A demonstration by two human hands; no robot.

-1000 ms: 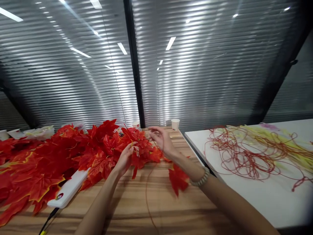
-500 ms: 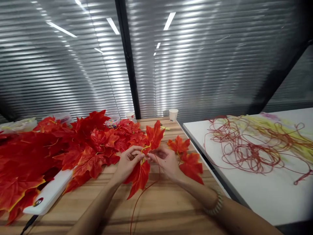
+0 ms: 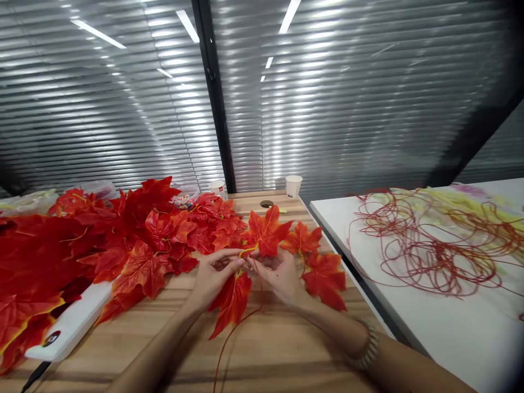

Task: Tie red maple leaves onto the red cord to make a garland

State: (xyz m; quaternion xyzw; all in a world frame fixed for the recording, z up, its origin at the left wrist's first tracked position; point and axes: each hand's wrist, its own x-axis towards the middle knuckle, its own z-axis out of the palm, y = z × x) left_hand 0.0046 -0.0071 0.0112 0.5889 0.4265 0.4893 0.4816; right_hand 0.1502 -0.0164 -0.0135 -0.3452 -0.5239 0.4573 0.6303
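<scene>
My left hand (image 3: 215, 275) pinches the yellow stem of red maple leaves, thumb and index finger together. One leaf (image 3: 268, 231) stands up above the fingers, and another (image 3: 234, 303) hangs below my left hand. Close beside it, my right hand (image 3: 280, 274) pinches a thin red cord (image 3: 241, 321) that runs down to the near table edge. The fingertips of both hands almost meet at the stem. Right of my right hand, two more leaves (image 3: 325, 277) lie joined on the wooden table.
A heap of red leaves (image 3: 90, 240) covers the left side, around a white power strip (image 3: 76, 322). Farther back are two paper cups (image 3: 293, 186) and a tub of beads (image 3: 185, 200). Tangled red cord (image 3: 438, 265) lies on the white table (image 3: 454, 333) at right.
The upper leaf has swung right and turned its face toward the camera. Both hands remain pinched near the stem. The whole view has shifted slightly.
</scene>
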